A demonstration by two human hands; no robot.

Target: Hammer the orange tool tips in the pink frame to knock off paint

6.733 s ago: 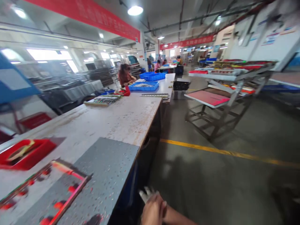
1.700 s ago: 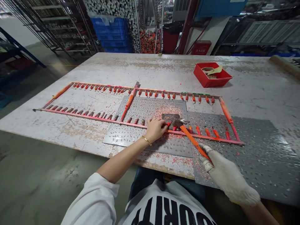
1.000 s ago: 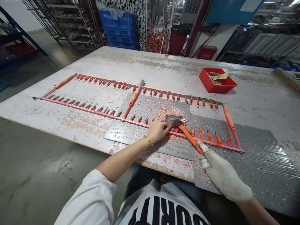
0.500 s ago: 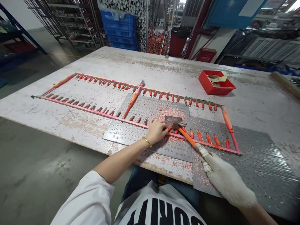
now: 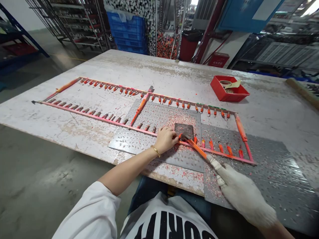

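Observation:
A long pink-red rack [image 5: 82,111] lies flat on the table, with several small orange-tipped hooked pieces hanging along its bars. My left hand [image 5: 165,140], bare with a gold bracelet, curls around the rack's lower bar at an orange-tipped piece. Just beside those fingers sits the steel blade of an orange-handled scraper [image 5: 196,149]. My right hand [image 5: 243,194], in a white knit glove, is shut on that handle. A small dark metal plate [image 5: 183,129] lies directly behind the blade. Pink and orange shavings [image 5: 180,121] are heaped around it.
Perforated grey metal sheets [image 5: 271,179] lie under the rack on the worn white table [image 5: 74,76]. A red tray [image 5: 229,89] holding a tape roll stands at the back right. Blue crates [image 5: 127,35] and metal shelving stand beyond the table.
The scraper blade has moved down and left onto the lower bar, next to my left hand, and my gloved hand has followed. The view has shifted slightly.

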